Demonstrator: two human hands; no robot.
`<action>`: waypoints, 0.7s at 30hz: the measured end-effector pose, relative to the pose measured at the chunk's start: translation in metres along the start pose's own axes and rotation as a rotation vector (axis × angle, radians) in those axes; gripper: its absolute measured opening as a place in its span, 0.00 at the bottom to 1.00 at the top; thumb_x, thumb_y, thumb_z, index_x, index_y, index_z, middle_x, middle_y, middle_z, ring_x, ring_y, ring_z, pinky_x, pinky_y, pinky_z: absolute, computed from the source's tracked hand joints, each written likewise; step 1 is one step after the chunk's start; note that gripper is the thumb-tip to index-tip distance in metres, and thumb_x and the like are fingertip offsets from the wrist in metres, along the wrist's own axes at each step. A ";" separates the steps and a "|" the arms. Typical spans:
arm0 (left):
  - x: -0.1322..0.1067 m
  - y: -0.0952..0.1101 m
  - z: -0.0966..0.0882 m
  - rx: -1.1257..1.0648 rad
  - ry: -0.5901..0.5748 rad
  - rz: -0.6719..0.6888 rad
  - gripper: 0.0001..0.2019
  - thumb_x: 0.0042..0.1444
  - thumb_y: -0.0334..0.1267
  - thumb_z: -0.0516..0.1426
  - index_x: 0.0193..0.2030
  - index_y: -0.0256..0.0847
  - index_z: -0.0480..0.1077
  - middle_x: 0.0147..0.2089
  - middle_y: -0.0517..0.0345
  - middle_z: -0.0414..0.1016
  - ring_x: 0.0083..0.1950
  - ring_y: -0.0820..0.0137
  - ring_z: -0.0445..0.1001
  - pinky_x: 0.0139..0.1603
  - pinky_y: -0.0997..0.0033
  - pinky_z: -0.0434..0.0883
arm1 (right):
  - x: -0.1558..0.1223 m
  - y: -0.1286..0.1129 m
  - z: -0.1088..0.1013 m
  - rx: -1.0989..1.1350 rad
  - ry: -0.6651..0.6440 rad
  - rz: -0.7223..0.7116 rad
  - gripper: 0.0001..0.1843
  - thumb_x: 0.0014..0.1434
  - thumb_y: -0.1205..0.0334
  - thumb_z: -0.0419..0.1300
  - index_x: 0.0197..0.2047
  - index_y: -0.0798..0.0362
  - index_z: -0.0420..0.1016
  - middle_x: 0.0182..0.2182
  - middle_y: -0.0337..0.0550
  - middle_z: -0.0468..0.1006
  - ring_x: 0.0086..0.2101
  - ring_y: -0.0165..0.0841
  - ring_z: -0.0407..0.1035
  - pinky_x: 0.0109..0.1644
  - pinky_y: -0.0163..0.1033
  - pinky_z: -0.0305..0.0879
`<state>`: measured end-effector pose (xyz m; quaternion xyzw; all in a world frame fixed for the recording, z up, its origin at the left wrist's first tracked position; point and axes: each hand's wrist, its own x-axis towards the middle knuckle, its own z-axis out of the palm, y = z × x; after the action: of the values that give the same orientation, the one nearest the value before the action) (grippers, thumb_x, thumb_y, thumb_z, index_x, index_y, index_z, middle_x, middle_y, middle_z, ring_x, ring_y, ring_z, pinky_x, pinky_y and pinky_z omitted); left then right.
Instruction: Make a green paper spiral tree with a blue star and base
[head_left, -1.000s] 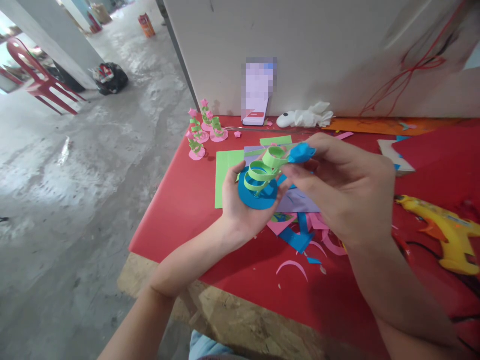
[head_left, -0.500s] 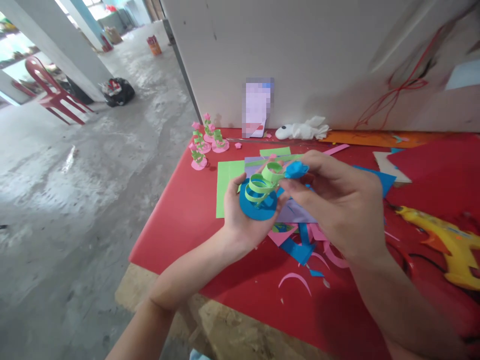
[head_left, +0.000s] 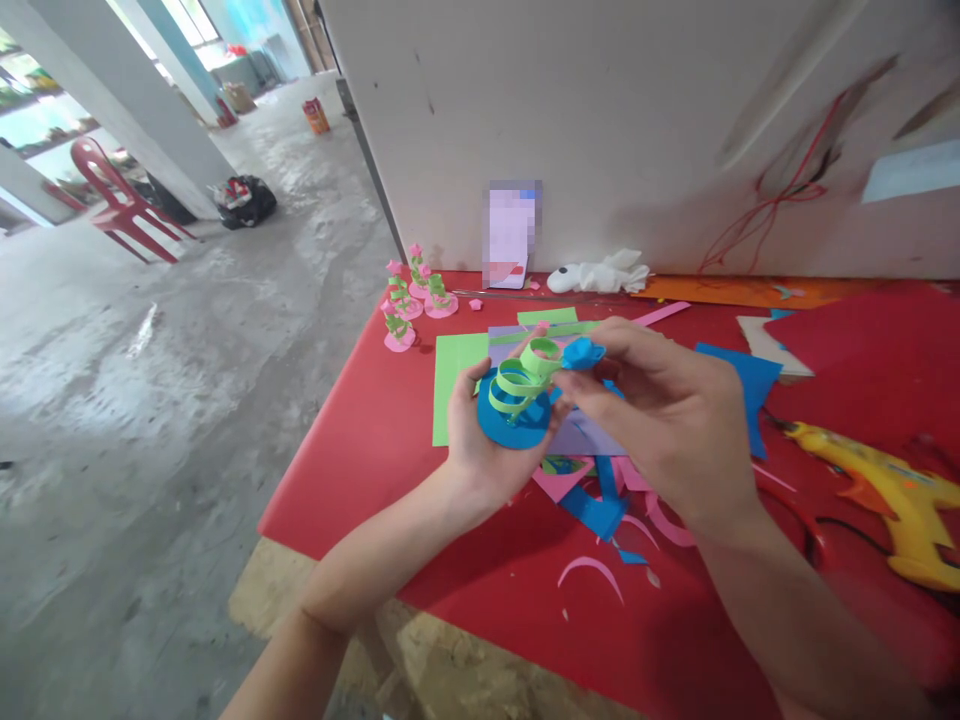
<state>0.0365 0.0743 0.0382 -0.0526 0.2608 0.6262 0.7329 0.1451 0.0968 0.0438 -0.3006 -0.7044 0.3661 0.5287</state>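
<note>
My left hand [head_left: 480, 450] grips a paper tree: a round blue base [head_left: 510, 425] with a green spiral strip [head_left: 521, 378] rising from it. My right hand [head_left: 667, 420] pinches a small blue paper star [head_left: 583, 352] against the top of the spiral. Both hands hover above the red table cover [head_left: 360, 440], over a purple sheet [head_left: 592, 430] and a green sheet [head_left: 454, 385].
Three finished pink-and-green paper trees [head_left: 411, 295] stand at the table's far left corner. A yellow glue gun [head_left: 885, 495] lies at right. Pink and blue paper scraps [head_left: 607, 510] lie below my hands. A phone [head_left: 510, 235] and crumpled tissue [head_left: 600, 272] rest by the white wall.
The view has tilted up a little, so the hands sit lower on the table in frame. The grip on the tree and star is unchanged.
</note>
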 end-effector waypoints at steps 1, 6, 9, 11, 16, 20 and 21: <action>0.000 0.000 0.000 0.002 -0.001 -0.004 0.13 0.59 0.38 0.46 0.30 0.38 0.69 0.25 0.59 0.73 0.29 0.74 0.74 0.35 0.73 0.71 | 0.000 0.000 0.000 -0.003 -0.002 -0.003 0.02 0.53 0.66 0.61 0.32 0.51 0.72 0.26 0.35 0.69 0.29 0.24 0.64 0.30 0.32 0.61; 0.000 -0.001 0.000 -0.012 0.007 0.005 0.13 0.58 0.38 0.47 0.28 0.38 0.68 0.24 0.59 0.72 0.29 0.74 0.74 0.34 0.75 0.71 | 0.000 0.000 0.000 -0.008 -0.012 -0.009 0.02 0.54 0.66 0.61 0.33 0.50 0.72 0.26 0.34 0.69 0.29 0.23 0.63 0.30 0.31 0.61; 0.001 -0.002 0.001 -0.032 0.012 0.000 0.14 0.58 0.38 0.46 0.30 0.37 0.70 0.24 0.59 0.73 0.28 0.75 0.75 0.33 0.75 0.71 | 0.000 0.000 0.000 -0.017 -0.016 -0.009 0.02 0.54 0.66 0.61 0.33 0.51 0.72 0.26 0.34 0.69 0.29 0.23 0.64 0.30 0.31 0.61; 0.001 -0.002 0.002 -0.036 0.024 0.000 0.14 0.59 0.38 0.46 0.31 0.37 0.71 0.24 0.60 0.73 0.28 0.75 0.75 0.33 0.75 0.72 | 0.000 -0.001 -0.001 -0.027 -0.020 0.002 0.02 0.54 0.66 0.61 0.34 0.51 0.72 0.27 0.35 0.69 0.30 0.24 0.65 0.31 0.32 0.61; 0.001 -0.001 0.002 -0.039 0.021 0.006 0.15 0.59 0.37 0.45 0.33 0.37 0.72 0.23 0.60 0.73 0.27 0.75 0.75 0.32 0.76 0.71 | -0.001 -0.002 -0.001 -0.035 -0.026 0.006 0.03 0.55 0.68 0.60 0.33 0.51 0.72 0.27 0.35 0.70 0.31 0.24 0.65 0.32 0.32 0.61; 0.001 -0.001 0.001 -0.038 0.009 -0.006 0.15 0.59 0.38 0.45 0.35 0.38 0.73 0.23 0.60 0.73 0.27 0.75 0.74 0.34 0.75 0.71 | -0.001 -0.001 0.000 -0.032 -0.032 0.002 0.04 0.55 0.69 0.60 0.34 0.50 0.72 0.27 0.34 0.69 0.31 0.23 0.64 0.32 0.32 0.60; 0.002 -0.001 0.000 -0.037 0.008 -0.007 0.15 0.59 0.38 0.46 0.35 0.38 0.73 0.24 0.60 0.73 0.28 0.75 0.74 0.34 0.75 0.71 | -0.001 -0.001 0.000 -0.031 -0.031 0.002 0.04 0.55 0.68 0.60 0.34 0.50 0.72 0.27 0.34 0.69 0.31 0.23 0.64 0.33 0.32 0.60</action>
<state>0.0378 0.0757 0.0376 -0.0697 0.2517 0.6281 0.7330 0.1452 0.0956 0.0443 -0.3036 -0.7180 0.3601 0.5125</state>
